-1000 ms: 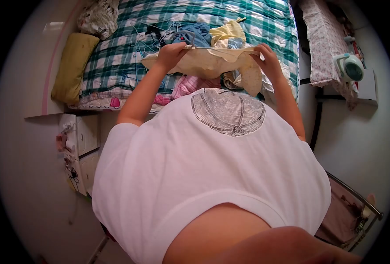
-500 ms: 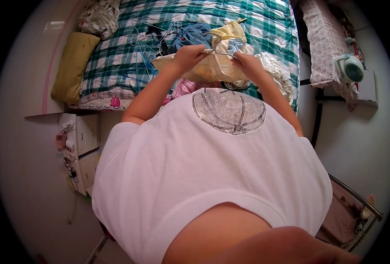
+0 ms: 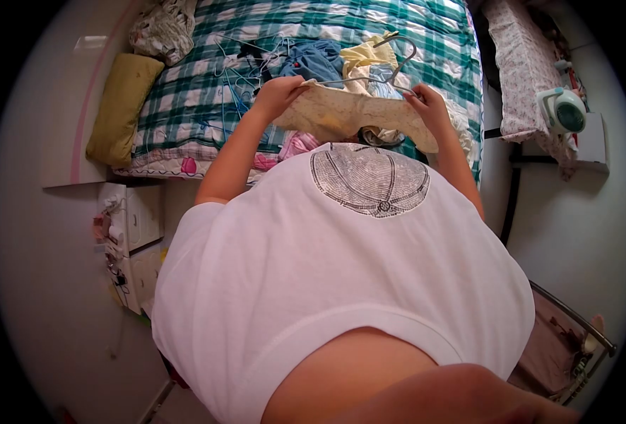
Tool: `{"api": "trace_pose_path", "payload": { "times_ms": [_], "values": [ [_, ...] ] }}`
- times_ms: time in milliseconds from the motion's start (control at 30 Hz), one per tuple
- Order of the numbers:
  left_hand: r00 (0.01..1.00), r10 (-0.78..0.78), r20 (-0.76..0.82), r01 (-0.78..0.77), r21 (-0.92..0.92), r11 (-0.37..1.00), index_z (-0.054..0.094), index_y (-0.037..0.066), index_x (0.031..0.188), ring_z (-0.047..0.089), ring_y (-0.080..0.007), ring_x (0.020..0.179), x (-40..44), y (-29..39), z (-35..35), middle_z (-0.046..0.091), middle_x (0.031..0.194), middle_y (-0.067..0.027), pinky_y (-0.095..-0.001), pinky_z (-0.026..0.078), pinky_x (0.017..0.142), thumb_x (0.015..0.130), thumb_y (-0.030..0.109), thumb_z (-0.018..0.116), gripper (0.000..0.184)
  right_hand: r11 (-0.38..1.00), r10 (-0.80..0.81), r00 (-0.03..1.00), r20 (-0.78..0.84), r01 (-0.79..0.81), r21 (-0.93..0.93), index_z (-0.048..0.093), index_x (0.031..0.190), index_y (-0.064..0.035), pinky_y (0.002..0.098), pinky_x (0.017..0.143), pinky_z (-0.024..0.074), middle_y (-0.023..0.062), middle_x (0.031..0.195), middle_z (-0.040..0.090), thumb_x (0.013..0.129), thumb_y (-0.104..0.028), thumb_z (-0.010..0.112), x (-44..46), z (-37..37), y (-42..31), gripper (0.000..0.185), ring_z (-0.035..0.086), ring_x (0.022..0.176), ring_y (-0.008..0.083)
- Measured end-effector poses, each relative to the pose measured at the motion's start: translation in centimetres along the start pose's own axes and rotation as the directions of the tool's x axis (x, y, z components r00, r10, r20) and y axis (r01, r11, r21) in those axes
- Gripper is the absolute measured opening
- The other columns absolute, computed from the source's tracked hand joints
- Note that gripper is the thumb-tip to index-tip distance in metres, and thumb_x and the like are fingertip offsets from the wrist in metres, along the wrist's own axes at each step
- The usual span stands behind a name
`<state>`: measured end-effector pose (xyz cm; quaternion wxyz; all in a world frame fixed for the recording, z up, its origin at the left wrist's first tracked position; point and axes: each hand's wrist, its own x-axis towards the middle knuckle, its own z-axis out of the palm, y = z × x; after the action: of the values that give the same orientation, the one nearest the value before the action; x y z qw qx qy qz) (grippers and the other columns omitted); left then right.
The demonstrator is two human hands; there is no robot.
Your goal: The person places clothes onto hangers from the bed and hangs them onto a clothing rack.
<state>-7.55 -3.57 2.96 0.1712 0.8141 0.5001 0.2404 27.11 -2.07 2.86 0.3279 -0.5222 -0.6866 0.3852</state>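
Observation:
A cream patterned garment (image 3: 345, 113) stretches between my two hands, held up above the bed. A grey clothes hanger (image 3: 396, 71) runs along its top edge, with the hook pointing up and away. My left hand (image 3: 279, 97) is closed on the left top corner of the garment, by the hanger's end. My right hand (image 3: 428, 107) is closed on the right top corner, beside the hanger's other end. Just beyond lie a blue garment (image 3: 313, 59), a yellow cloth (image 3: 364, 54) and a light blue striped cloth (image 3: 381, 85).
Several loose blue hangers (image 3: 234, 99) lie left of the clothes on the green plaid bedcover (image 3: 270, 18). Pink cloth (image 3: 299, 143) sits near the bed's front edge. An olive pillow (image 3: 123, 107) is at the left; a small fan (image 3: 564, 111) stands at the right.
My hands have moved apart, spreading the garment wider. The hanger's hook has swung up to the right and now shows clearly above the garment.

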Motion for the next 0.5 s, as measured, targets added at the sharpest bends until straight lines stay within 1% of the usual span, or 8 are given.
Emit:
{"api": "trace_pose_path", "payload": {
  "times_ms": [100,200,300,400,500],
  "values": [
    [0.995,-0.073,-0.071,0.069,-0.050,0.996,0.052,0.007,0.069,0.051,-0.0307,0.058,-0.2,0.3,-0.1,0.051,0.060,-0.0113,-0.0372,0.037,0.049,0.081,0.037,0.053,0.031,0.993,-0.012,0.999,0.046,0.006,0.121,0.055,0.079,-0.0012,0.0213,0.050,0.0307,-0.0032,0.061,0.043,0.076,-0.018,0.065,-0.8,0.0,0.4,0.019,0.037,0.056,0.0057],
    [0.989,-0.139,-0.054,0.139,-0.016,0.990,0.053,0.007,0.063,0.050,-0.0274,0.052,-0.4,-0.6,-0.4,0.050,0.055,-0.0105,-0.0349,0.035,0.046,0.076,0.042,0.058,0.038,0.981,0.010,0.989,0.147,-0.038,0.193,0.056,0.082,-0.0013,0.0205,0.053,0.0318,-0.0030,0.064,0.045,0.077,-0.020,0.064,-1.2,-0.6,1.2,0.021,0.038,0.059,0.0055],
    [0.971,-0.220,-0.091,0.209,-0.124,0.970,0.055,0.006,0.060,0.047,-0.0228,0.048,-1.1,-0.9,-0.7,0.049,0.053,-0.0088,-0.0326,0.033,0.045,0.072,0.045,0.061,0.041,0.993,0.114,0.963,0.246,-0.119,0.004,0.056,0.082,-0.0019,0.0204,0.055,0.0328,-0.0029,0.064,0.045,0.079,-0.022,0.061,-2.0,-1.4,2.3,0.021,0.039,0.060,0.0057],
    [0.961,-0.268,-0.068,0.258,-0.128,0.958,0.055,0.004,0.064,0.040,-0.0134,0.046,-1.7,-2.4,-0.9,0.047,0.051,-0.0050,-0.0282,0.031,0.045,0.076,0.032,0.062,0.032,0.998,0.038,0.984,0.173,-0.029,-0.051,0.056,0.081,-0.0022,0.0211,0.055,0.0335,-0.0027,0.065,0.046,0.081,-0.023,0.059,-2.5,-1.6,4.6,0.022,0.039,0.061,0.0055],
    [0.946,-0.320,-0.058,0.300,-0.230,0.926,0.055,0.004,0.065,0.040,-0.0130,0.046,-2.2,-3.1,-0.8,0.046,0.052,-0.0055,-0.0275,0.031,0.046,0.077,0.031,0.062,0.031,0.992,0.099,0.994,0.050,-0.102,0.075,0.056,0.079,-0.0016,0.0207,0.053,0.0329,-0.0027,0.064,0.047,0.081,-0.021,0.059,-3.2,-1.6,5.0,0.020,0.039,0.060,0.0047]
  ]
}}
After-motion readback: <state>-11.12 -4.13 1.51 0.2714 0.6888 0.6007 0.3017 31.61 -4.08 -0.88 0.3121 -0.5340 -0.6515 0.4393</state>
